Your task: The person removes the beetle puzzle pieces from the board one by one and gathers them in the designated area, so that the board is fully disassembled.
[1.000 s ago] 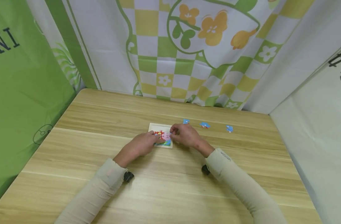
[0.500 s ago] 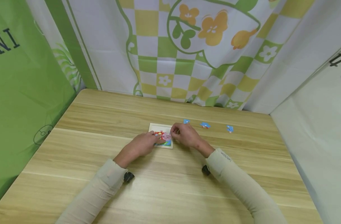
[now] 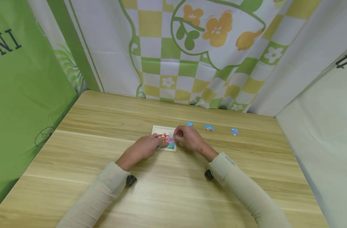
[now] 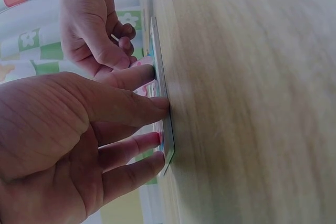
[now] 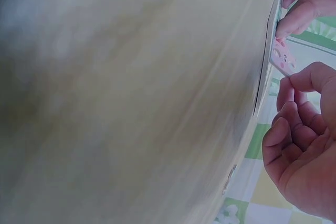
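Note:
A small framed jigsaw board [image 3: 163, 130] lies on the table, with red, pink, blue and green pieces in its lower part. My right hand [image 3: 190, 138] pinches the edge of a pink puzzle piece with a pig's face [image 5: 284, 57] between thumb and forefinger. In the right wrist view that piece slants up from the board, its lower edge at the surface. My left hand [image 3: 145, 146] rests extended fingers on the board's pieces, and its thumb touches the near rim in the left wrist view. The left hand covers the board's left portion.
Beyond the right hand lie three blue puzzle pieces: one [image 3: 190, 123] partly behind the hand, another [image 3: 209, 127] farther right, and a third [image 3: 234, 131] at the far right. A wooden table [image 3: 173, 190] carries everything. A patterned curtain [image 3: 167, 66] hangs behind its far edge.
The pink piece looks darker and more tilted than a second ago. My right fingertips have drawn together at its right edge; the left hand stays almost still.

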